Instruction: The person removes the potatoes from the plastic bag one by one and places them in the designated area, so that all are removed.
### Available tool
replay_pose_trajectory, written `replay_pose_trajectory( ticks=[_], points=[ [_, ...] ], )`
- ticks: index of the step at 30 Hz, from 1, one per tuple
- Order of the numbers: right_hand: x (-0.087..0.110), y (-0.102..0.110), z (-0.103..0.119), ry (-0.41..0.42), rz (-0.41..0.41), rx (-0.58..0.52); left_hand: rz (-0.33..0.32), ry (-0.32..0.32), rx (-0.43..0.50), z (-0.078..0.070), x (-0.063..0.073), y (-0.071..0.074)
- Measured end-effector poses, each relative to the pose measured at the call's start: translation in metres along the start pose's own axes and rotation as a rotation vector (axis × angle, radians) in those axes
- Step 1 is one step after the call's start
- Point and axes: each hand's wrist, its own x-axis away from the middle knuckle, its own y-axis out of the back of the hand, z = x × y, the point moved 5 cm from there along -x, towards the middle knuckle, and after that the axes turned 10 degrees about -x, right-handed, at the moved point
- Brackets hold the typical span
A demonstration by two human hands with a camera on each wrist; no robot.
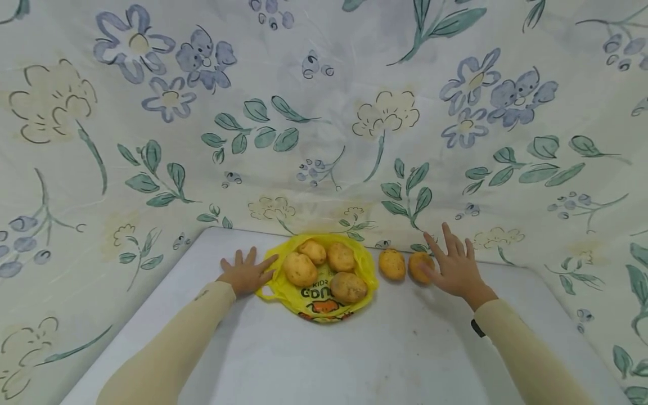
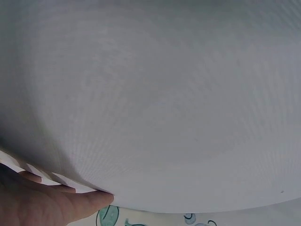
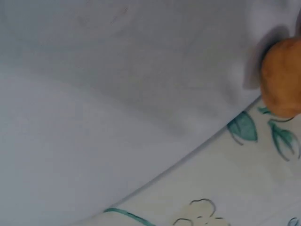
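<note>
A yellow printed plastic bag (image 1: 292, 299) lies spread on the white table, with several potatoes (image 1: 300, 269) on it. My left hand (image 1: 245, 275) rests at the bag's left side with fingers spread, its thumb reaching the yellow edge. In the left wrist view that hand (image 2: 47, 205) shows only in the lower left corner. To the right of the bag sit two loose potatoes, one nearer the bag (image 1: 392, 264) and one farther right (image 1: 420, 266). My right hand (image 1: 458, 273) has its fingers spread, and its thumb overlaps the farther potato. A potato (image 3: 283, 77) shows at the right wrist view's edge.
The white table (image 1: 324, 360) ends just behind the bag and the loose potatoes. A floral cloth (image 1: 324, 101) hangs behind the table and along both sides. A dark band (image 1: 478, 328) shows at the right wrist.
</note>
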Motion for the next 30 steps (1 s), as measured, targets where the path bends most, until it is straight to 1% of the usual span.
replay_pose_trajectory(
  ticks=[5, 9, 15, 21, 24, 30],
  points=[
    [-0.005, -0.005, 0.016, 0.058, -0.015, -0.022, -0.02, 0.001, -0.019, 0.002, -0.003, -0.002],
    [-0.007, -0.01, 0.028, 0.089, 0.004, 0.016, -0.021, 0.001, -0.019, 0.002, -0.003, -0.003],
    [-0.008, -0.013, 0.056, 0.162, 0.013, -0.015, -0.013, -0.007, -0.018, 0.0, 0.0, -0.001],
    [-0.02, -0.019, 0.079, 0.238, 0.031, 0.034, -0.024, -0.017, 0.003, 0.001, 0.001, -0.001],
    [-0.022, -0.022, 0.089, 0.264, 0.045, 0.028, -0.031, -0.018, 0.009, 0.0, 0.001, -0.003],
    [-0.023, -0.028, 0.106, 0.309, 0.037, 0.003, -0.019, -0.013, 0.025, 0.001, 0.0, -0.003]
  ],
)
